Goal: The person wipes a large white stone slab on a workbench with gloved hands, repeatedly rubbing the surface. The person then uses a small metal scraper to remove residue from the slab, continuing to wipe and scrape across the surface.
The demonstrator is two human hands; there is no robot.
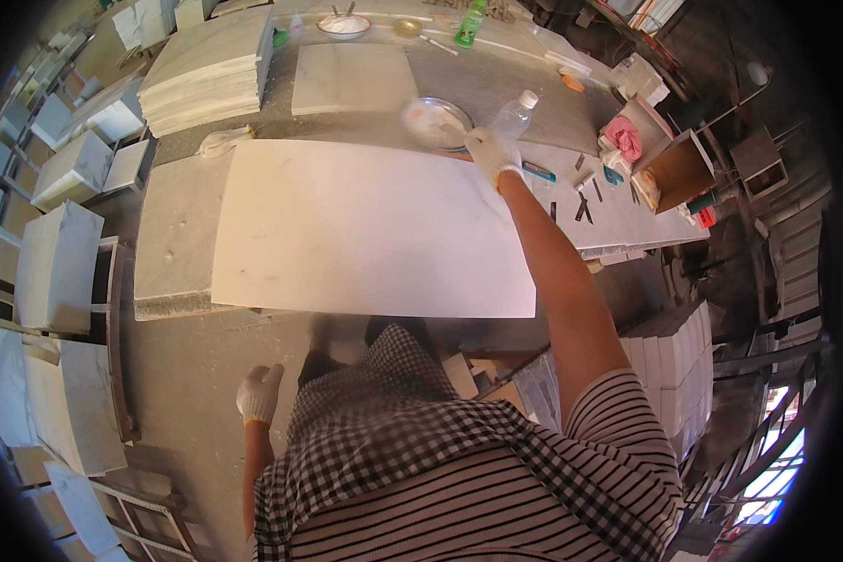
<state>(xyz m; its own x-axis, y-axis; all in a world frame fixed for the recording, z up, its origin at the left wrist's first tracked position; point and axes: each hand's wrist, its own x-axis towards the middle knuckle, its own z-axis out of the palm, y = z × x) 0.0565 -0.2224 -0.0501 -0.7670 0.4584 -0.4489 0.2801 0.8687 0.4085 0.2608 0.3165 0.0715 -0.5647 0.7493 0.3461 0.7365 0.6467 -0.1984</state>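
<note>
white-gloved left hand [258, 395] hangs slack, empty, apart from white-gloved right hand [495, 155], grip indeterminable, whose sweep could topple the adjacent clear cylindrical plastic bottle [514, 116]

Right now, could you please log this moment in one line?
white slab: flat | left hand: gloved, apart from slab | right hand: gloved, near clear bottle

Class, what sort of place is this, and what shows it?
Probably a stone workshop: a large pale slab lies in front, a stack of slabs beyond it, grey-veined blocks at left.
</note>
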